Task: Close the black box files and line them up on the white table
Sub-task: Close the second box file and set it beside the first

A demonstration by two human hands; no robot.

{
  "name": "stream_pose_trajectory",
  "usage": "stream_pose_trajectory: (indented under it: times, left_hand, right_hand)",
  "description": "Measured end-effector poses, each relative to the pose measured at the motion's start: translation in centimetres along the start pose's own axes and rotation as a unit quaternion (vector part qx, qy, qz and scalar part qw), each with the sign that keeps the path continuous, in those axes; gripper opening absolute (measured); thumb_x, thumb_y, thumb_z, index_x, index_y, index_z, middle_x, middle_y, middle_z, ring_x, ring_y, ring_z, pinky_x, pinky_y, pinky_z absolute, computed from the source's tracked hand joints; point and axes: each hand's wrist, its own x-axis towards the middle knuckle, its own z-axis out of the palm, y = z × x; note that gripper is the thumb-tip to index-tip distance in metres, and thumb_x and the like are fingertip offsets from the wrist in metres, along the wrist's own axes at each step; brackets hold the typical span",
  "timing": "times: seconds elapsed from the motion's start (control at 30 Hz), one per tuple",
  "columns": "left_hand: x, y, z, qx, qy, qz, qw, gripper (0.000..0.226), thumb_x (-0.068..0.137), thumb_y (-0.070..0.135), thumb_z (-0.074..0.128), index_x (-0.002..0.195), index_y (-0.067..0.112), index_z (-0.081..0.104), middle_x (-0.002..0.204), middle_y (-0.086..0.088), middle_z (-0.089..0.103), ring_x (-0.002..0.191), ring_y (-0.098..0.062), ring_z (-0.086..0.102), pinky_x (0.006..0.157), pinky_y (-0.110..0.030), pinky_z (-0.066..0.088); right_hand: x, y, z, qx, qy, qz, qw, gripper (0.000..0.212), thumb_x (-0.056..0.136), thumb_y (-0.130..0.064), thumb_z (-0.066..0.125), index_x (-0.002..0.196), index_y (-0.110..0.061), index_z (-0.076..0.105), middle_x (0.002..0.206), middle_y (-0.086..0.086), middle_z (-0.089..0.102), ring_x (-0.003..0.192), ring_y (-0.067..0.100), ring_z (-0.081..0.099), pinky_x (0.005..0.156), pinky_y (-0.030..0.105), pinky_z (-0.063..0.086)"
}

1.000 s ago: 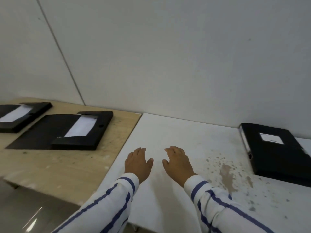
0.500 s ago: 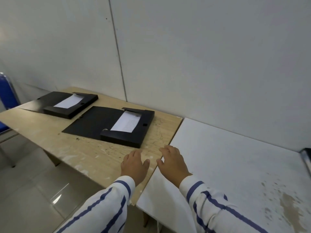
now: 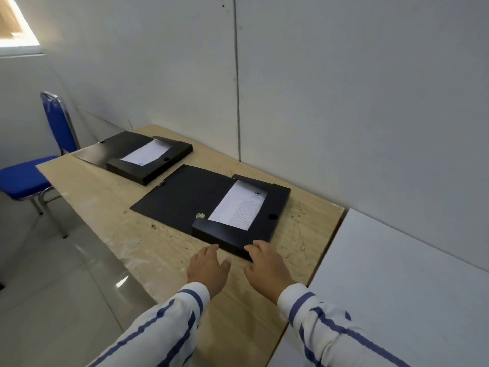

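Observation:
Two black box files lie open on the wooden table (image 3: 111, 207), each with white paper inside and its lid flap spread flat to the left. The nearer box file (image 3: 185, 202) is just ahead of my hands. The farther box file (image 3: 124, 147) sits at the back left. My left hand (image 3: 207, 268) hovers open just short of the nearer file's front edge. My right hand (image 3: 266, 264) is open, fingertips at the file's front right corner. The white table (image 3: 391, 287) begins at the right.
A blue chair (image 3: 23, 176) with metal legs stands at the wooden table's far left end. A grey wall runs close behind both tables. Tiled floor lies to the left, below the wooden table's front edge.
My view has swung left from the white table to the wooden one. Both hands moved left and forward to the nearer open file. The closed file on the white table has left view.

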Motion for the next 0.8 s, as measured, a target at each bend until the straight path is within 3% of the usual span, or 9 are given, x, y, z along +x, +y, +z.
stream_pose_trajectory:
  times: [0.37,0.8]
  left_hand:
    - [9.0,-4.6,-2.2,-0.001,-0.023,-0.032,0.999,0.056,0.092,0.044,0.049,0.142,0.022,0.039,0.147,-0.004,0.043,0.132,-0.03,0.042,0.106,-0.043,0.038]
    - [22.5,-14.1,-8.8,0.019,-0.075,-0.042,0.996,0.058,0.092,0.044,0.05,0.142,0.017,0.039,0.146,-0.008,0.043,0.131,-0.032,0.042,0.107,-0.044,0.039]
  right_hand:
    - [8.6,-3.4,4.0,-0.033,-0.042,-0.014,0.998,0.05,0.092,-0.029,0.045,0.14,-0.018,0.038,0.149,0.007,0.034,0.138,0.027,0.026,0.111,0.042,0.029]
    - [20.8,-11.7,10.7,-0.067,-0.089,0.034,0.993,0.05,0.094,-0.029,0.044,0.142,-0.018,0.035,0.154,0.009,0.027,0.143,0.028,0.021,0.117,0.042,0.02]
